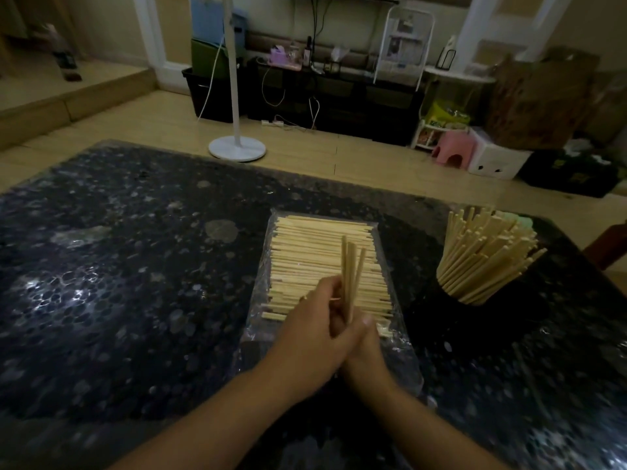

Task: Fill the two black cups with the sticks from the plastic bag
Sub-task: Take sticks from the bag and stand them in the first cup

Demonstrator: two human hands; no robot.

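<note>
A clear plastic bag [261, 310] lies flat on the dark table, packed with pale wooden sticks [315, 252] lying crosswise. Over its near end my left hand [315, 334] and my right hand [364, 347] meet, and together they grip a small bunch of sticks [351, 266] that points upward. To the right stands a black cup [451, 296], mostly hidden in the dark, crammed with sticks [485, 252] that fan out to the upper right. A second black cup is not visible.
The dark speckled table [118, 283] stretches wide to the left. Beyond its far edge are a white fan stand [236, 149], a pink stool [453, 152], boxes and a low black cabinet [339, 100] on the floor.
</note>
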